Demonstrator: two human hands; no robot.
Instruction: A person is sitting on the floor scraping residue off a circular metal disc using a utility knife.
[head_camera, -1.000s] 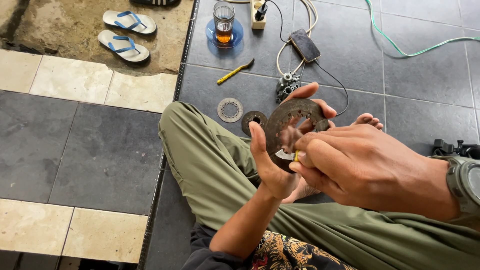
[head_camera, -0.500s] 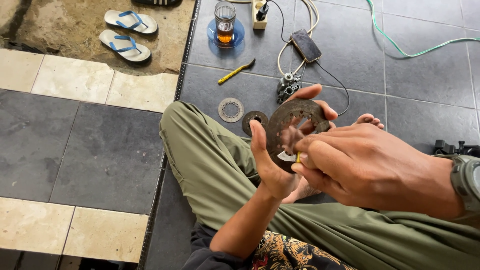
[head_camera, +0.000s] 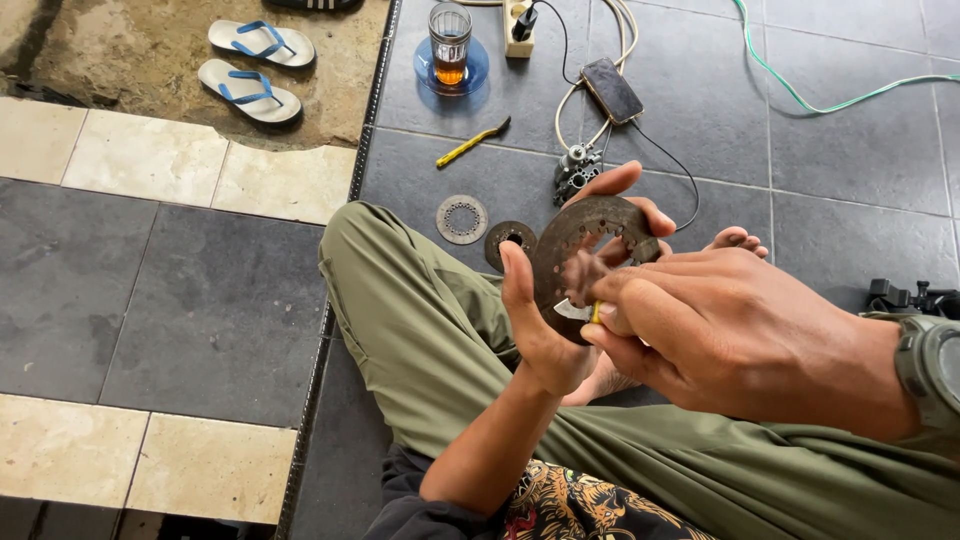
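Disc (head_camera: 575, 235), a rusty toothed ring, is held upright above the lap, clear of the floor. Left hand (head_camera: 545, 320) clamps it: thumb along the near edge, fingers wrapped over the far rim, so the face is turned toward the working hand. Right hand (head_camera: 730, 335) is pinched shut on a small blade (head_camera: 572, 310) with a yellow grip, its tip laid against the lower face of the disc, apparently for scraping. Person sits cross-legged on dark tiles (head_camera: 850, 150), a bare foot (head_camera: 735, 240) just beyond the disc. Two more rings (head_camera: 462, 219) lie flat on the floor near the knee, with a yellow tool (head_camera: 472, 143), a glass (head_camera: 450, 45) and a phone (head_camera: 612, 90) farther off.

Compared with one second ago, the disc is at nearly the same height and tilt; the right hand's position is almost unchanged.
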